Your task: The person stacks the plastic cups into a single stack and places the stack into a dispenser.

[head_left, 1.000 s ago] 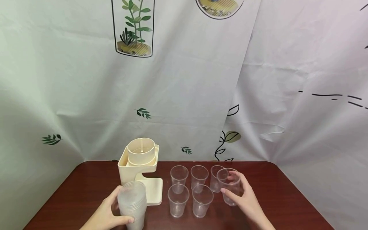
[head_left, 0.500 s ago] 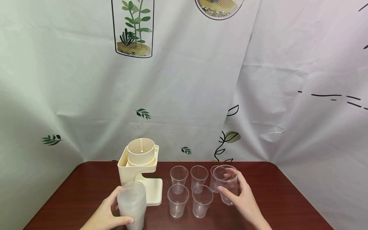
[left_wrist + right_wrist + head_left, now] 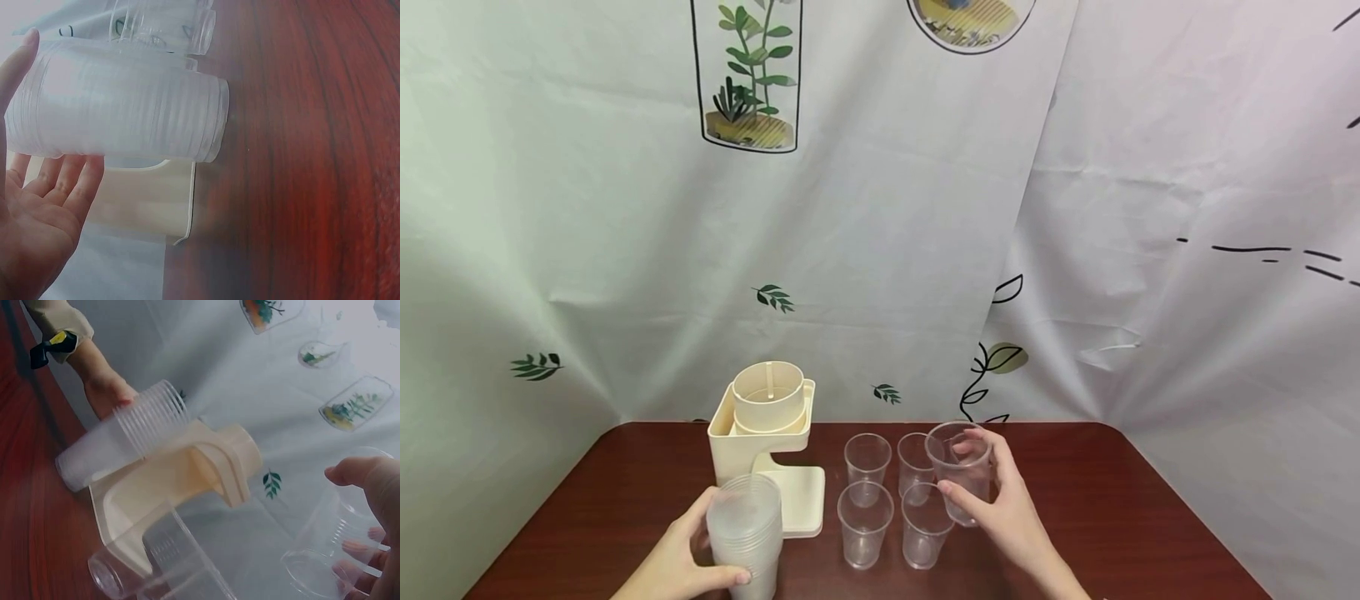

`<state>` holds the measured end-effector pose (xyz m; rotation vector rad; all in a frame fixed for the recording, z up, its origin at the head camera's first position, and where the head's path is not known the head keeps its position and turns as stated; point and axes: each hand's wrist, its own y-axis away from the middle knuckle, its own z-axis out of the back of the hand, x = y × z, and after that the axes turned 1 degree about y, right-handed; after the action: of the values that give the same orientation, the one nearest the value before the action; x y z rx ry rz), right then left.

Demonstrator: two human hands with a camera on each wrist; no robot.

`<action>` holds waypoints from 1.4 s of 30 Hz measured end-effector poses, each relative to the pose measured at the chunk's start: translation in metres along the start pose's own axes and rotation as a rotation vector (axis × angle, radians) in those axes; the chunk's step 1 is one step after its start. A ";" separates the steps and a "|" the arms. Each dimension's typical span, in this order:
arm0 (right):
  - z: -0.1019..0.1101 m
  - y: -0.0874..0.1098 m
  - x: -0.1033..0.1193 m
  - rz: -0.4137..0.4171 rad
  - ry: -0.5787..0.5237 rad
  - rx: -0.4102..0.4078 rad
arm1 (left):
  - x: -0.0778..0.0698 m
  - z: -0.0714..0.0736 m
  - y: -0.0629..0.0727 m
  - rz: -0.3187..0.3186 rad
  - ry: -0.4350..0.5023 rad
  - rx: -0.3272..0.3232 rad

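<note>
My left hand (image 3: 681, 550) grips a tall stack of nested clear plastic cups (image 3: 747, 533), thumb at the front and fingers behind. The left wrist view shows the stack (image 3: 125, 103) lying between the thumb and fingers. My right hand (image 3: 1003, 504) holds a single clear plastic cup (image 3: 961, 479) upright, thumb on the near side and fingers round the far side. In the head view this cup overlaps the back row, covering most of the cup behind it. To its left stand other clear cups, two in front, one a front-left cup (image 3: 865, 525), and a back-left cup (image 3: 867, 467).
A cream plastic stand (image 3: 730, 454) with a round holder (image 3: 768, 396) on top and a flat base (image 3: 803, 500) stands behind the stack. Everything is on a dark red wooden table (image 3: 1097, 508). A white printed cloth (image 3: 880, 208) hangs behind.
My right hand has moved left and slightly away from me with its cup, which now overlaps the rightmost back cup. The left hand and the stack have stayed put.
</note>
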<state>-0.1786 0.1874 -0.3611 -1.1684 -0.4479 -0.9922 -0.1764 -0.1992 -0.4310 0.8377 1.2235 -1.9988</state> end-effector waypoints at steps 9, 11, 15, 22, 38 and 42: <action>-0.017 -0.003 0.009 0.027 -0.067 0.072 | 0.000 0.000 0.000 0.041 0.021 0.018; -0.021 -0.003 0.012 0.031 -0.078 0.082 | 0.000 0.001 0.000 0.051 0.028 0.028; -0.029 -0.001 0.015 0.036 -0.092 0.099 | 0.000 0.001 0.001 0.064 0.069 0.061; -0.042 0.000 0.022 0.055 -0.078 0.123 | 0.001 0.002 0.002 0.062 0.108 0.085; -0.060 -0.003 0.038 0.065 -0.209 0.231 | -0.001 0.001 0.001 0.045 0.066 0.061; -0.064 -0.005 0.040 0.084 -0.256 0.241 | -0.001 0.000 0.000 0.041 0.048 0.047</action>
<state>-0.1736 0.1122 -0.3524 -1.0892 -0.6965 -0.6965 -0.1754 -0.1995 -0.4302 0.9318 1.1800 -1.9918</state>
